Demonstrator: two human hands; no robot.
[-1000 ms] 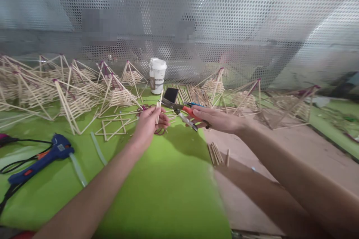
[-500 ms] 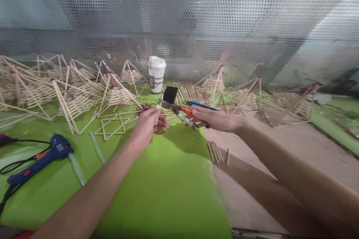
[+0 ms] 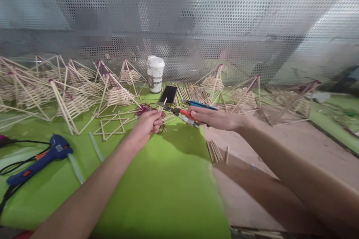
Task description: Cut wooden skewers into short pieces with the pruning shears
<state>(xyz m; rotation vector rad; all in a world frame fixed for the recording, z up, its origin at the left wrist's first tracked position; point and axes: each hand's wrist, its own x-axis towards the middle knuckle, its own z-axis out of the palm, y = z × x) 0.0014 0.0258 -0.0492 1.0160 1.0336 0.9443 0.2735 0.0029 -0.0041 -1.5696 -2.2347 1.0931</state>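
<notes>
My left hand (image 3: 148,124) is closed, its fingertips pinching thin wooden sticks (image 3: 165,101) whose ends poke up beside the tool's jaws. In my right hand (image 3: 210,116) is a pair of red-handled pliers (image 3: 183,112), with the jaws pointing left toward those sticks. The fingers of that hand lie nearly straight along the handles. Behind the jaws a dark phone (image 3: 168,94) lies on the green surface, partly covered by the tool. Purple thread (image 3: 144,108) sits behind my left hand. Below my right hand, several short cut sticks (image 3: 215,151) lie on the brown board.
Stick-built pyramid frames (image 3: 119,95) stand along the back on both sides. A white lidded cup (image 3: 156,74) stands before the perforated metal panel (image 3: 224,15). A blue glue gun (image 3: 42,158) with its cable lies at left. A flat stick frame (image 3: 112,127) lies nearer the middle.
My left hand has turned slightly, its fingers curled closer together. The sticks in it now lean right at the jaws. The phone now appears flatter. My right hand has barely moved.
</notes>
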